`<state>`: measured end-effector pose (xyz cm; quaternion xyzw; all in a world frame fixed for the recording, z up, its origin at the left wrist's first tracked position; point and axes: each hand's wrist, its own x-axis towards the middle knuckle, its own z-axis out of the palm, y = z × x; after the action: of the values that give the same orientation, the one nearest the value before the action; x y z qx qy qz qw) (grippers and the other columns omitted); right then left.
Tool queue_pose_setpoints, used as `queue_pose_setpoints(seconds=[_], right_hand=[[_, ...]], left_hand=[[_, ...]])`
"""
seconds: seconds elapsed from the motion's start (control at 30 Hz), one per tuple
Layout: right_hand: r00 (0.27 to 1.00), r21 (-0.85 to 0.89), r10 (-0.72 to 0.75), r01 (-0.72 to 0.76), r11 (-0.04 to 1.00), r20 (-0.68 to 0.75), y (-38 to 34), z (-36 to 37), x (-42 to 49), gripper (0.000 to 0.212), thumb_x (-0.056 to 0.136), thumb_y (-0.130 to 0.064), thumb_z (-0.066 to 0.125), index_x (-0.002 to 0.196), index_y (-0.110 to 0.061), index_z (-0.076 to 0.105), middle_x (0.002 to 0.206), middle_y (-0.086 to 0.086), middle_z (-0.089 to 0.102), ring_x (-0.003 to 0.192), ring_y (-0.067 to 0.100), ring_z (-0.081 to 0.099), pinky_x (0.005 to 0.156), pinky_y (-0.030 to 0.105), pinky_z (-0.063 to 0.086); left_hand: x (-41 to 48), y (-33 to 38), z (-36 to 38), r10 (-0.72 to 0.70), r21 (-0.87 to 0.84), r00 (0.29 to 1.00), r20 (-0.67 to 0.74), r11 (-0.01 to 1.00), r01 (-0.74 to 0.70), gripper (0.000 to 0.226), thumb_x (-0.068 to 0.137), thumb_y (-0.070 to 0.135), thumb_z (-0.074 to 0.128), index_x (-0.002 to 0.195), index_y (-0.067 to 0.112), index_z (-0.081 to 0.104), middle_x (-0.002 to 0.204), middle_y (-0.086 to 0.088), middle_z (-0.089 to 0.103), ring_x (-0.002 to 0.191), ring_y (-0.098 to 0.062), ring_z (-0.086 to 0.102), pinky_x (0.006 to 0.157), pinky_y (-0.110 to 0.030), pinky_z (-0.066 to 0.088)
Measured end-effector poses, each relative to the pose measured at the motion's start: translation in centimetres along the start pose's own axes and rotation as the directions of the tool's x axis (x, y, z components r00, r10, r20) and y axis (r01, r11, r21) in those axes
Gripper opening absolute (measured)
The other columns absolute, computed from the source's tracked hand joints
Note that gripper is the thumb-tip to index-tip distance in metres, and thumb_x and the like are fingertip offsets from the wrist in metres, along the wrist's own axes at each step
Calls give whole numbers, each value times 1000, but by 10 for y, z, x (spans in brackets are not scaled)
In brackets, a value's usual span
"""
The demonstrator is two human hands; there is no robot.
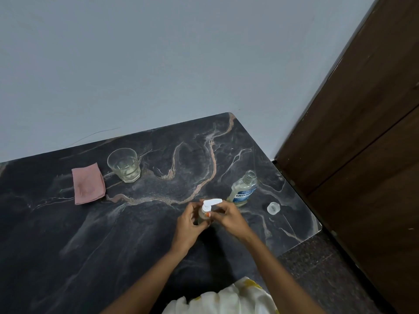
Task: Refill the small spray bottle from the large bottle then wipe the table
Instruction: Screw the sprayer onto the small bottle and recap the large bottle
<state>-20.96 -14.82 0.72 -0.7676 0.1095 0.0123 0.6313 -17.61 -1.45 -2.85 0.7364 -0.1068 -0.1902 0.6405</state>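
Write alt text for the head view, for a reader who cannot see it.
The left hand and right hand hold a spray bottle on a dark table. Beside them stand an open large bottle and its cap; farther left, a glass and a pink cloth.

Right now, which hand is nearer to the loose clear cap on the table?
Right. The right hand sits on the cap's side of the small spray bottle, apart from the cap; the left hand holds the bottle's other side, farther away.
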Motion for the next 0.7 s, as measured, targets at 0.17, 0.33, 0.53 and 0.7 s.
queue_pose_setpoints(seconds=[0.17,0.33,0.53,0.7], right_hand=[[995,24,7,-5,1000,-95,1,9,4,30,68,11,69,78,-16,60,76,-2,63,68,-3,60,65,14,47],[988,-11,-9,8,1000,-152,4,13,6,27,65,5,75,81,-10,60,76,-4,62,69,-4,59,65,9,45],[966,-107,-74,49,993,-246,5,20,4,26,63,-3,79,82,-3,60,82,6,61,72,3,56,64,7,43],[959,-146,-65,25,989,-276,7,22,3,28,64,-9,80,83,-8,59,80,-4,60,72,-2,56,62,7,43]], left_hand=[[0,0,0,-7,-4,1000,-7,1000,7,49,69,-7,70,96,31,53,99,0,67,93,-4,64,80,-15,51],[-1,1,-1,-2,14,1000,-3,1000,2,51,69,-7,69,95,33,53,101,-1,67,96,-10,64,82,-21,52],[0,2,-1,22,86,999,-28,996,-20,49,67,2,74,95,35,52,97,3,66,93,-11,65,81,-30,53],[0,3,0,36,107,998,-45,994,-31,49,66,3,76,94,34,52,95,6,65,90,-9,64,78,-29,54]])
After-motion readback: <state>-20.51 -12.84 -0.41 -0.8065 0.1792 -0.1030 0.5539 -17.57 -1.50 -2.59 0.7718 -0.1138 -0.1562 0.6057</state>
